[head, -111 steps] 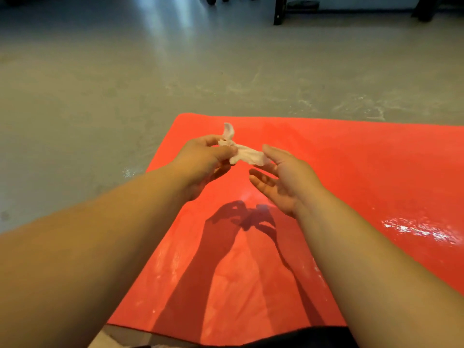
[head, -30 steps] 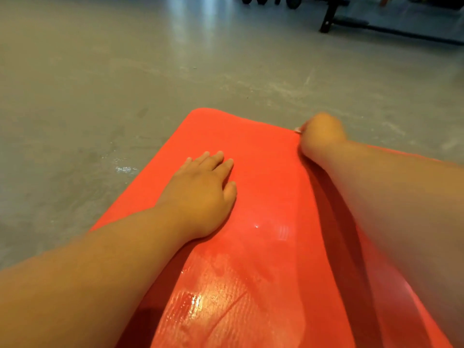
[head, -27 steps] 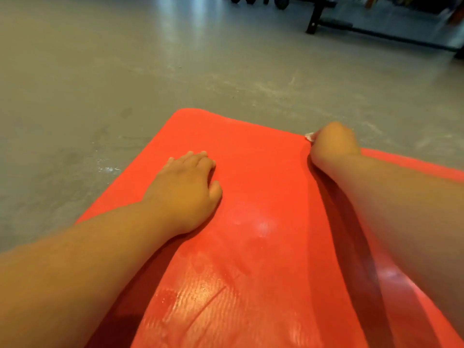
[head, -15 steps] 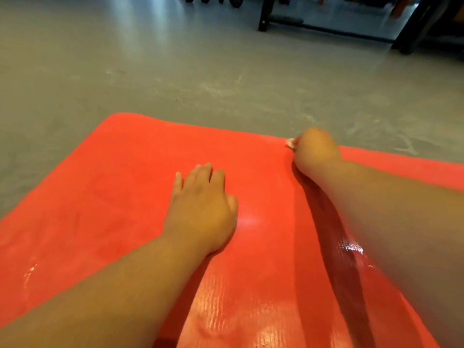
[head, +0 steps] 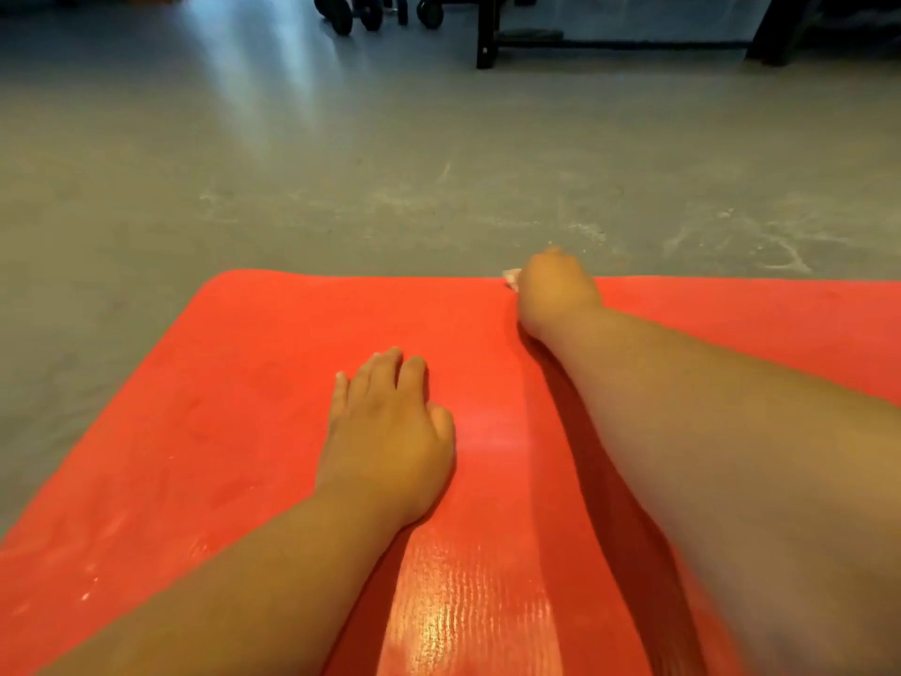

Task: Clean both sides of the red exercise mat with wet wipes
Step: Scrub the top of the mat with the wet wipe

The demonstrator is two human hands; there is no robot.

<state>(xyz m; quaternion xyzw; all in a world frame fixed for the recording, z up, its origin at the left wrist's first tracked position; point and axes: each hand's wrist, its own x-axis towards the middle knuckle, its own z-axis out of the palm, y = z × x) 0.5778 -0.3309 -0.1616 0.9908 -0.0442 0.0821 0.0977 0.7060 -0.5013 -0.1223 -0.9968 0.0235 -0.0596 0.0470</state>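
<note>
A grey floor (head: 244,163) was seen filling the upper half of the view, scuffed with pale marks just beyond the mat and streaked with light further back. On it, the red exercise mat (head: 219,407) was laid flat, spread across the lower half of the view with its far edge running straight across and its far left corner rounded. A wet sheen (head: 463,622) was caught on the near part of the mat, between the two forearms. The right forearm (head: 731,480) was stretched out low across the mat towards its far edge, and the left forearm (head: 244,587) was brought in from the lower left. The left hand (head: 390,441) was laid palm down on the mat near its middle, the fingers (head: 375,378) released and lying nearly straight against the surface, nothing held. The right hand (head: 556,295) was set right at the mat's far edge, its fingers clenched and turned away from the camera. A black frame (head: 487,31) and some dark wheel-like shapes (head: 370,12) were left blurred at the far end of the floor, too dim to be named. And the wet wipe (head: 511,276) was grasped in that right hand, only a small white scrap being shown at the hand's left side, touching the mat's edge.
</note>
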